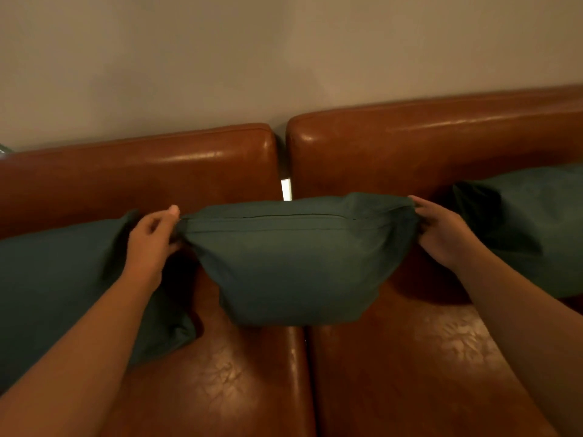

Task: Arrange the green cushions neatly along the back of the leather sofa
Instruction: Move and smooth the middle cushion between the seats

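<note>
Firmly, both hands — left hand [151,238], right hand [441,231] — pinch middle cushion [296,266] corners.

Counts: three green cushions — left cushion [53,279], middle cushion [293,263], right cushion [536,228]. Two hands: left hand [151,241], right hand [441,231]. One leather sofa [410,373], two backrest sections.

Both arms reach forward, spread wide apart. The left hand [150,239] pinches one top corner of the middle cushion [296,266], thumb pointing up. The right hand [443,233] grips the other top corner, its fingers [424,212] curled round the cloth.
</note>
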Action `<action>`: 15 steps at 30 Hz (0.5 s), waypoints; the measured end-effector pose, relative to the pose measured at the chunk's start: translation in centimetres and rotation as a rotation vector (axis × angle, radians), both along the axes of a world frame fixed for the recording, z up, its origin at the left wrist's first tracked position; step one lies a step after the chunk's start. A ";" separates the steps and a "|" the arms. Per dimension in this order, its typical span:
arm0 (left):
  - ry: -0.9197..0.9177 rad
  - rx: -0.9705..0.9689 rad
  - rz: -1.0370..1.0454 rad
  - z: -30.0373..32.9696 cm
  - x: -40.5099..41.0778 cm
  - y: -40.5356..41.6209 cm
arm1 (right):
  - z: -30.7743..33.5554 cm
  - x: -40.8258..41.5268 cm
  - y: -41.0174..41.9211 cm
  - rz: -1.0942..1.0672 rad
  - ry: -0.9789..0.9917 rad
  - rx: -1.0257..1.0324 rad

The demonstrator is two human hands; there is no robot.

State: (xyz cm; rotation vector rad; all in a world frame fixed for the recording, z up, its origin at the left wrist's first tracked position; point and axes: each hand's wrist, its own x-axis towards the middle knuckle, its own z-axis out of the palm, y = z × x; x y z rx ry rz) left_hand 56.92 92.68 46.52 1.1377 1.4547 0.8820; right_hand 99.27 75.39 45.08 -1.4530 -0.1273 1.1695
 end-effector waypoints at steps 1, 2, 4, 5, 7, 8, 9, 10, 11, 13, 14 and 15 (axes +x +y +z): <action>-0.038 -0.049 -0.053 0.0 -0.3 -0.8 | 0.0 0.1 -0.2 0.020 -0.009 0.011; -0.069 -0.077 -0.101 0.0 -0.5 -1.5 | 0.3 -0.1 -0.3 0.032 -0.017 0.028; -0.060 -0.033 -0.157 -0.4 -1.0 -2.0 | 0.7 -0.3 -0.2 0.066 -0.043 0.059; -0.005 0.023 -0.156 -0.5 -1.0 -1.9 | 0.8 -0.3 -0.1 0.080 -0.087 0.062; 0.117 0.125 -0.155 -0.5 -0.8 -1.4 | 1.0 -0.4 0.2 0.103 -0.272 0.024; 0.180 0.170 -0.160 -0.3 -0.7 -1.1 | 1.2 -0.5 0.4 0.120 -0.408 -0.023; 0.227 0.208 -0.163 -0.2 -0.6 -0.9 | 1.2 -0.3 0.5 0.127 -0.537 -0.072; 0.253 0.226 -0.153 -0.3 -0.6 -0.8 | 1.2 -0.1 0.6 0.127 -0.638 -0.098; 0.249 0.234 -0.137 -0.5 -0.8 -0.8 | 1.1 0.1 0.8 0.122 -0.707 -0.108; 0.302 0.243 -0.119 -1.4 -1.6 -0.7 | 1.0 0.3 1.4 0.144 -0.810 -0.128; 0.358 0.241 -0.115 -1.9 -1.9 -0.8 | 1.0 0.3 1.7 0.196 -0.886 -0.156; 0.401 0.229 -0.114 -2.3 -2.0 -0.8 | 1.0 0.2 1.9 0.257 -0.972 -0.174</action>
